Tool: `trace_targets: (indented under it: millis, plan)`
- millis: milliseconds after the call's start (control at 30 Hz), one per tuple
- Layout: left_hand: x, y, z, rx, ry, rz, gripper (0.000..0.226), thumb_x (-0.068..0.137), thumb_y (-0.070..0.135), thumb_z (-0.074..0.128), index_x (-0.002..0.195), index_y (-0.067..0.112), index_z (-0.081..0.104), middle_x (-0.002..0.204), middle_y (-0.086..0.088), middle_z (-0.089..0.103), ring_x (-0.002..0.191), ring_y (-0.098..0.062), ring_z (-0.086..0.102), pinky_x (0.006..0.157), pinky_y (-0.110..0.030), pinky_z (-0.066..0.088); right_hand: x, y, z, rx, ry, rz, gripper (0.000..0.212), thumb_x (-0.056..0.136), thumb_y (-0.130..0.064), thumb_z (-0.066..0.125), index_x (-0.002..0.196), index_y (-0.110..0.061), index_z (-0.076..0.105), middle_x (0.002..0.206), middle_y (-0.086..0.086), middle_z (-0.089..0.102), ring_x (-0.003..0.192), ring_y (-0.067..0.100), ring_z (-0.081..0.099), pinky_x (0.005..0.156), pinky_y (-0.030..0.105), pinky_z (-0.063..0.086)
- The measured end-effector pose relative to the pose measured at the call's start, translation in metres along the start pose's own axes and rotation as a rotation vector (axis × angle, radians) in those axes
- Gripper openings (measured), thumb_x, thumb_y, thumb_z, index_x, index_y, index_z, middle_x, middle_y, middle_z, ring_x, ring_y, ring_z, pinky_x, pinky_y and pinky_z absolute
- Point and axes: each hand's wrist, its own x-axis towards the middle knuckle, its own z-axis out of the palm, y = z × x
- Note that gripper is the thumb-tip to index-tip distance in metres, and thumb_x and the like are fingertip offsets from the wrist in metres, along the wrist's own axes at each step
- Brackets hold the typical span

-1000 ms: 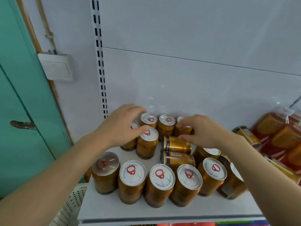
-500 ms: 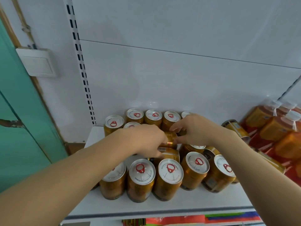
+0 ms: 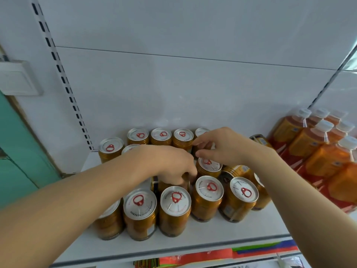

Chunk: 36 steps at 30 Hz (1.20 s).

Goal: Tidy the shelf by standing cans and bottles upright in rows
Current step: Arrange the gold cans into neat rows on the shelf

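The coming move turns on a gold can lying on its side (image 3: 157, 183) in the middle of the shelf (image 3: 212, 232), wedged between the back row of upright cans (image 3: 161, 136) along the rear wall and the front row of upright cans (image 3: 175, 210) near the shelf's front edge. Its long axis seems to run left to right, parallel to the front edge, with one dark-banded end showing just left of the left hand (image 3: 173, 167); the rest is hidden under that hand. The left hand is the nearer one: it reaches in from the front left corner, palm down, fingers curled downward over the lying can, and appears to grip it, though the contact itself is covered. The right hand (image 3: 218, 146) comes in from the right, hovering just above an upright middle-row can (image 3: 208, 166), fingers loosely curled with thumb and forefinger apart and nothing held between them that I can see. Another tipped can (image 3: 259, 139) lies farther toward the right rear, beside the orange bottles (image 3: 316, 149) standing at the shelf's right end. Righting the can likely means pivoting it up in a tight gap, so neighbouring cans could be knocked.
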Motion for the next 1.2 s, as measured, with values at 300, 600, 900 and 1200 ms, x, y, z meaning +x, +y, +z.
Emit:
trace_targets:
  millis: [300, 600, 900, 1200]
  plan:
    - [-0.066, -0.034, 0.011, -0.221, 0.325, -0.132, 0.017, 0.089, 0.053, 0.076, 0.090, 0.042, 0.064, 0.110, 0.019, 0.055, 0.104, -0.004, 0.055, 0.091, -0.038, 0.052, 0.014, -0.005, 0.012, -0.047, -0.073, -0.015, 0.046, 0.100, -0.051, 0.067, 0.142, -0.034, 0.065, 0.122, -0.014, 0.075, 0.107, 0.009, 0.068, 0.101, 0.036, 0.057]
    - [-0.094, -0.038, 0.036, -0.196, 0.348, -0.210, 0.031, 0.087, 0.058, 0.076, 0.074, 0.037, 0.056, 0.116, 0.019, 0.064, 0.113, -0.005, 0.053, 0.094, -0.037, 0.052, 0.046, -0.030, 0.038, -0.308, -0.217, 0.042, 0.055, 0.084, -0.067, 0.076, 0.123, -0.028, 0.069, 0.100, -0.005, 0.070, 0.091, 0.017, 0.066, 0.085, 0.039, 0.061]
    - [-0.095, -0.037, 0.042, -0.273, 0.372, -0.272, 0.043, 0.085, 0.070, 0.071, 0.117, 0.049, 0.054, 0.119, 0.022, 0.052, 0.113, -0.003, 0.047, 0.099, -0.037, 0.049, 0.034, -0.038, 0.038, -0.313, -0.161, 0.028, 0.048, 0.081, -0.070, 0.077, 0.101, -0.029, 0.063, 0.084, -0.008, 0.063, 0.077, 0.011, 0.061, 0.064, 0.027, 0.047]
    - [-0.087, -0.039, 0.047, -0.221, 0.426, -0.379, 0.090, 0.090, 0.071, 0.064, 0.162, 0.037, 0.024, 0.165, 0.011, 0.032, 0.149, -0.012, 0.032, 0.117, -0.035, 0.035, 0.026, -0.049, 0.031, -0.079, 0.022, -0.070, 0.066, 0.088, -0.051, 0.077, 0.146, -0.030, 0.055, 0.133, -0.007, 0.066, 0.114, 0.015, 0.065, 0.094, 0.038, 0.059]
